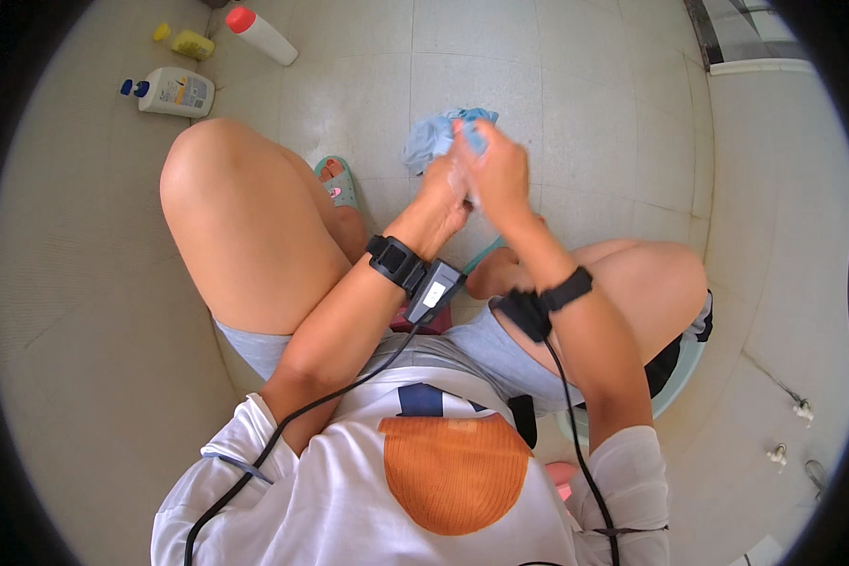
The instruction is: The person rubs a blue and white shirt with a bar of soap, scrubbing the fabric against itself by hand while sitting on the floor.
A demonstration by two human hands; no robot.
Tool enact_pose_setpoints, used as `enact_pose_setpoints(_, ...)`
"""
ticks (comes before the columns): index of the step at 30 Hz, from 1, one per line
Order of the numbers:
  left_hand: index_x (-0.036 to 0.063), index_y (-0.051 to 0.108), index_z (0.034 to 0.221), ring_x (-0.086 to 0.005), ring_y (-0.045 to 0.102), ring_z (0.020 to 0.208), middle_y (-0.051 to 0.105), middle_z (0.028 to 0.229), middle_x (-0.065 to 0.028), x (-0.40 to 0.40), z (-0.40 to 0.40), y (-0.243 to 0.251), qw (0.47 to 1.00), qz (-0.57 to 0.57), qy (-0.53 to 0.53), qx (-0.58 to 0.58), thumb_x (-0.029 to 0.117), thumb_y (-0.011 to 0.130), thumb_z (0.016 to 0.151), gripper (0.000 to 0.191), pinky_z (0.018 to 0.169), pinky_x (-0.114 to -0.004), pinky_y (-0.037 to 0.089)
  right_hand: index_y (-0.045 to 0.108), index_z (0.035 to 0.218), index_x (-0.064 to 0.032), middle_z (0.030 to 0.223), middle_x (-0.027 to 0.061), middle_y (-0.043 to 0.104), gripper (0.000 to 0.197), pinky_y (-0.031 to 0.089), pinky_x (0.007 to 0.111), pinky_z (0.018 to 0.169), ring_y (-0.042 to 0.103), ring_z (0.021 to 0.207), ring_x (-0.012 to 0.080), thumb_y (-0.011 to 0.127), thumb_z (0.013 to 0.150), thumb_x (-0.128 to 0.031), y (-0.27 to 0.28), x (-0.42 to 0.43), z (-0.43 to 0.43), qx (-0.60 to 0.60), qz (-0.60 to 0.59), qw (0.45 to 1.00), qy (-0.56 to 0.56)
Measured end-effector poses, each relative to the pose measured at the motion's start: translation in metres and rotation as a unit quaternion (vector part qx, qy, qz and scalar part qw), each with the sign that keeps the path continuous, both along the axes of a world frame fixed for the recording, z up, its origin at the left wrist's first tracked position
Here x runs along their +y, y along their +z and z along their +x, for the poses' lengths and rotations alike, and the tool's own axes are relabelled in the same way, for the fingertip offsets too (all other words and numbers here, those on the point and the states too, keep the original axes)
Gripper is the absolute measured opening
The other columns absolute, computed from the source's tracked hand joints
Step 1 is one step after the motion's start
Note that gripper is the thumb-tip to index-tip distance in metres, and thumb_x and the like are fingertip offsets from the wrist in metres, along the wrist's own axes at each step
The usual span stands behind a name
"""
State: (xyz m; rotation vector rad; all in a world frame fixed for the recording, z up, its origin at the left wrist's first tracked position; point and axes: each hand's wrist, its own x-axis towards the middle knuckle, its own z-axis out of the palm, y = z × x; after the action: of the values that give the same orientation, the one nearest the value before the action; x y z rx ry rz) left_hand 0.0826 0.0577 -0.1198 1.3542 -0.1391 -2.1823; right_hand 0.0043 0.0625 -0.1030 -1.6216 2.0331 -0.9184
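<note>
My left hand point(449, 184) and my right hand point(499, 170) are close together in front of my knees, blurred, with whitish lather on the left one. Light blue cloth point(428, 143) shows just beyond the hands, and a blue piece shows between the fingers of my right hand, which grips it. Whether the cloth hangs or lies on the floor is hard to tell. The fingers of my left hand are partly hidden, so its grip on the cloth is unclear. Each wrist wears a black strap with a cabled device.
A white pump bottle point(177, 93), a yellow bottle point(192, 44) and a white bottle with a red cap point(263, 37) are at the upper left of the tiled floor point(474, 28). A light blue basin point(681, 378) with dark cloth stands beside my right leg.
</note>
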Motion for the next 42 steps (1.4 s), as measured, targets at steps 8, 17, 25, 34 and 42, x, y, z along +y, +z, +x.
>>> enact_pose_setpoints(8, 0.0066, 0.056, 0.088, -0.0087, 0.039, 0.052, 0.050, 0.068, 0.0020, -0.019, 0.021, 0.048, 0.977, -0.188, -0.045, 0.090, 0.044, 0.041, 0.095, 0.041, 0.046, -0.023, 0.031, 0.057, 0.084, -0.0005, 0.074, 0.0017, 0.053, 0.045, 0.048, 0.031, 0.064, 0.053, 0.066, 0.0133, 0.058, 0.086, -0.045, 0.055, -0.048, -0.054, -0.523, 0.121, 0.838, -0.098)
enact_pose_setpoints(17, 0.0014, 0.063, 0.079, -0.0121, 0.056, 0.057, 0.065, 0.069, -0.0062, -0.048, 0.068, 0.117, 0.777, -0.441, -0.316, -0.320, 0.040, 0.047, 0.092, 0.044, 0.053, -0.027, 0.043, 0.051, 0.106, 0.0030, 0.095, 0.0082, 0.060, 0.028, 0.048, 0.030, 0.081, 0.060, 0.090, 0.0161, 0.060, 0.084, -0.014, 0.160, -0.025, -0.082, -0.618, 0.138, 0.748, 0.199)
enact_pose_setpoints(25, 0.0015, 0.043, 0.128, -0.0198, 0.044, 0.119, 0.050, 0.127, -0.0121, -0.090, 0.083, 0.158, 0.715, -0.606, -0.346, 0.045, 0.039, 0.057, 0.088, 0.056, 0.098, -0.033, 0.037, 0.043, 0.120, 0.0088, 0.105, 0.0132, 0.060, 0.052, 0.047, 0.028, 0.085, 0.060, 0.095, 0.0174, 0.066, 0.077, -0.009, 0.226, -0.028, -0.050, -0.522, 0.157, 0.780, 0.306)
enact_pose_setpoints(34, 0.0099, 0.052, 0.110, -0.0104, 0.055, 0.094, 0.058, 0.105, 0.0006, -0.103, 0.034, 0.171, 0.873, -0.411, -0.141, 0.221, 0.032, 0.058, 0.089, 0.032, 0.080, -0.029, 0.046, 0.048, 0.118, 0.0056, 0.111, 0.0100, 0.057, 0.041, 0.041, 0.033, 0.093, 0.053, 0.105, 0.0188, 0.053, 0.091, -0.025, 0.186, -0.059, -0.076, -0.641, 0.076, 0.745, 0.169)
enact_pose_setpoints(42, 0.0039, 0.057, 0.098, -0.0105, 0.057, 0.080, 0.061, 0.091, -0.0020, -0.132, 0.013, 0.143, 0.917, -0.362, -0.057, 0.159, 0.028, 0.064, 0.085, 0.028, 0.071, -0.025, 0.046, 0.054, 0.098, -0.0064, 0.084, 0.0027, 0.059, 0.023, 0.046, 0.026, 0.068, 0.057, 0.075, 0.0146, 0.051, 0.093, -0.028, 0.160, -0.097, -0.071, -0.441, -0.099, 0.891, -0.039)
